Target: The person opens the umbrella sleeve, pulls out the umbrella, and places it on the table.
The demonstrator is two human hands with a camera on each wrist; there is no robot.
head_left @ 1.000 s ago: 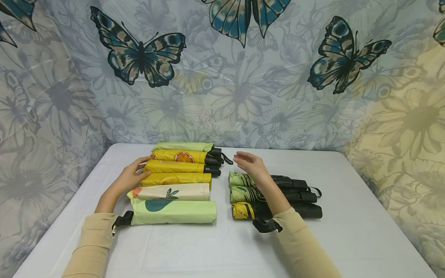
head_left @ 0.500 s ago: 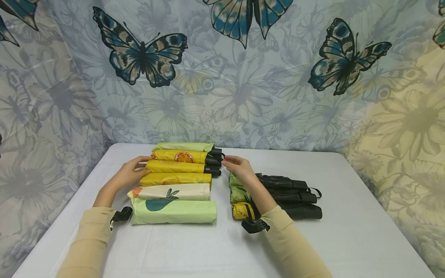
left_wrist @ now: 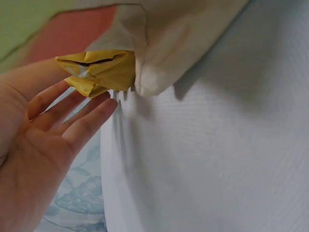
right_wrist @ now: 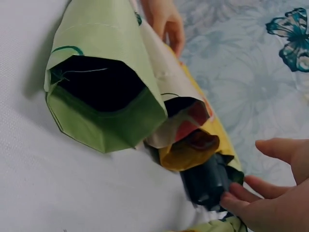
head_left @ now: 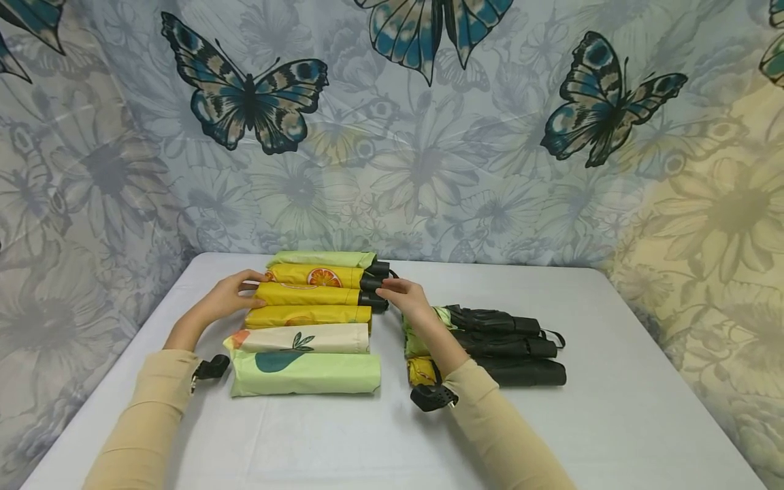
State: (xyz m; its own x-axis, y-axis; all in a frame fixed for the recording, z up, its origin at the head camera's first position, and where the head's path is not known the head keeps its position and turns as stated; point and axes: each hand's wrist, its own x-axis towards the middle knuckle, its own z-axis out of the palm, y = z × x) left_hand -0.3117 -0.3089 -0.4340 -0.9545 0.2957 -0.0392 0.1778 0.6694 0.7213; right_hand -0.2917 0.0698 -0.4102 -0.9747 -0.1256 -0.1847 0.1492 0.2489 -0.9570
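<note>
Several folding umbrellas and sleeves lie in a row at the left. In the head view my left hand is at the left ends of a yellow umbrella and the orange-slice umbrella behind it. The left wrist view shows its fingers extended near a crumpled yellow sleeve end. My right hand is at the other ends, by the black handles. In the right wrist view, its fingertips touch a black handle, with the thumb held apart.
Nearer me lie a yellow sleeve, a cream sleeve and a light green sleeve with its mouth open. A light green umbrella lies at the back. On the right are three bare folded umbrellas, partly behind my right forearm.
My right hand has moved left and slightly down, from above the right-hand umbrellas to the black handles of the left row. My left hand has barely shifted.
</note>
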